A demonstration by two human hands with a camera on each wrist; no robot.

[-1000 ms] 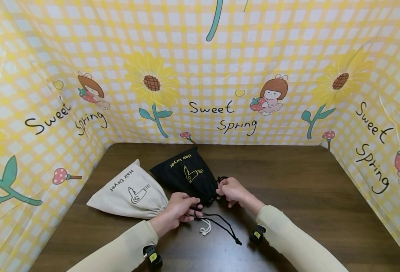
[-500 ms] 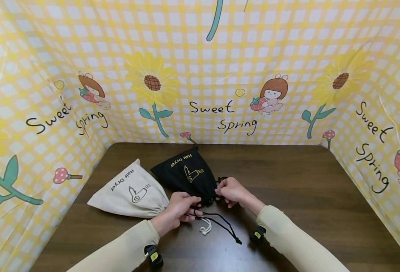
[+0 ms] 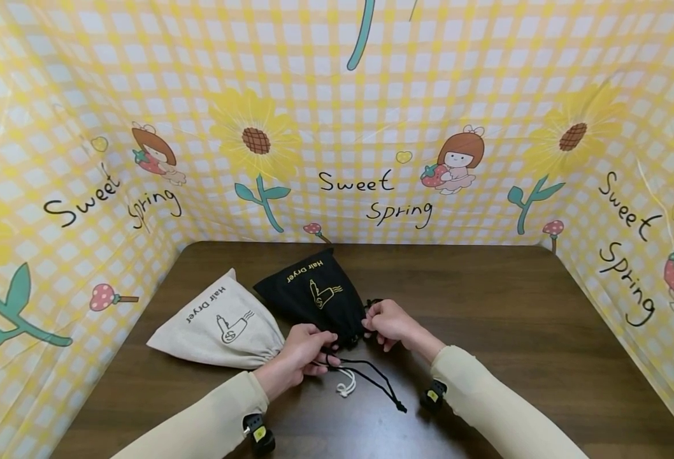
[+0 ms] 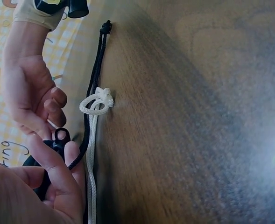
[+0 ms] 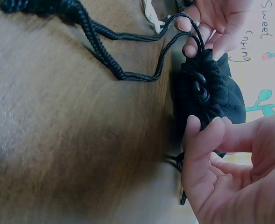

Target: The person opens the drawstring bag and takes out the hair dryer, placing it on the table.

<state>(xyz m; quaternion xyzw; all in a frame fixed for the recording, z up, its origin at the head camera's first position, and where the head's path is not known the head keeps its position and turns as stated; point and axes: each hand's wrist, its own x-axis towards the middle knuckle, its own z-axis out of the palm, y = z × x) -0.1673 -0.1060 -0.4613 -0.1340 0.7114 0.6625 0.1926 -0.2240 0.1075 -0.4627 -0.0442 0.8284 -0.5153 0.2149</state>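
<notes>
A black drawstring bag printed "Hair Dryer" in yellow lies on the table, its gathered mouth toward me. My left hand pinches the left side of that mouth between thumb and fingers. On the opposite side, my right hand pinches the mouth's edge with thumb and forefinger. A black drawstring loops out near the left hand and ends in a knot. Between the hands, a small black ring-shaped piece shows at the gathered opening; what it belongs to is hidden. More black cord lies beside my right hand.
A beige drawstring bag, also printed "Hair Dryer", lies left of the black one, partly behind my left hand. Its knotted white cord rests close to the black cord. Checked yellow cloth surrounds the brown wooden table.
</notes>
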